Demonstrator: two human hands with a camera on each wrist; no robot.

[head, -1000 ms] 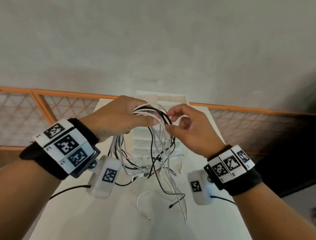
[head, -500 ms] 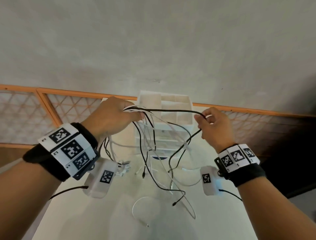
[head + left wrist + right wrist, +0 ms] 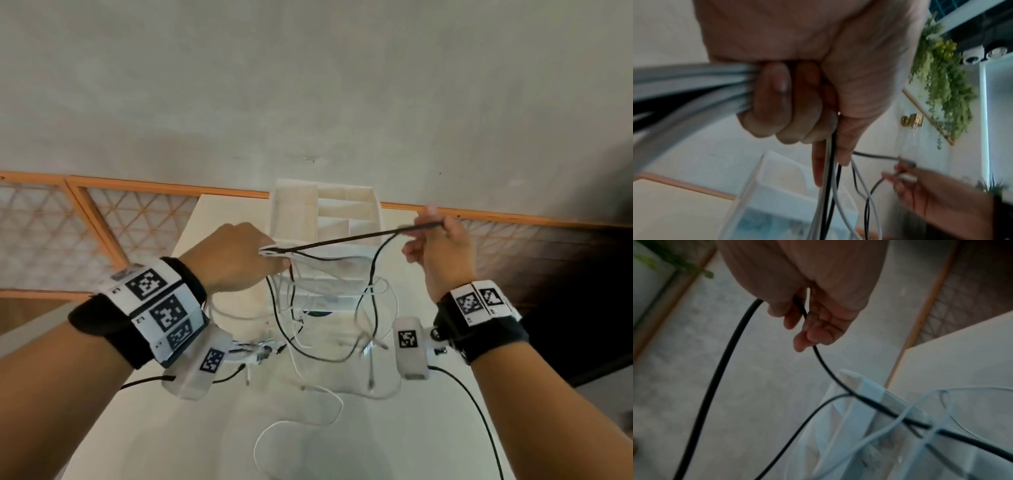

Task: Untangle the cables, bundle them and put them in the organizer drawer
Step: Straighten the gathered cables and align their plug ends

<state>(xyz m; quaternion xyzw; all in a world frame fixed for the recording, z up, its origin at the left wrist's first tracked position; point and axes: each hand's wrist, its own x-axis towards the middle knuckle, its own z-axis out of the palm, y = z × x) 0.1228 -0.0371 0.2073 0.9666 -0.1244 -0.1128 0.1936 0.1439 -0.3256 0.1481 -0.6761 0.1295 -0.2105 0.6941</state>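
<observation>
My left hand (image 3: 239,257) is raised over the table and grips a bunch of white and black cables (image 3: 274,251); in the left wrist view its curled fingers (image 3: 781,104) clamp the cables (image 3: 694,84). My right hand (image 3: 435,243) pinches a black cable (image 3: 349,240) and holds it out to the right, so it runs taut between both hands. In the right wrist view the black cable (image 3: 731,344) passes through the right hand's fingers (image 3: 813,331). Loose loops (image 3: 325,325) hang down to the table in front of the white organizer (image 3: 294,212).
The white table (image 3: 171,428) is narrow, with its edges near both forearms. A white cable (image 3: 301,421) lies on it in front. An orange-framed lattice railing (image 3: 102,219) runs behind the table. A black lead (image 3: 479,411) trails from the right wrist camera.
My right hand has moved right and away from the left, drawing the black cable out of the bunch until it is taut. The hanging loops have spread wider.
</observation>
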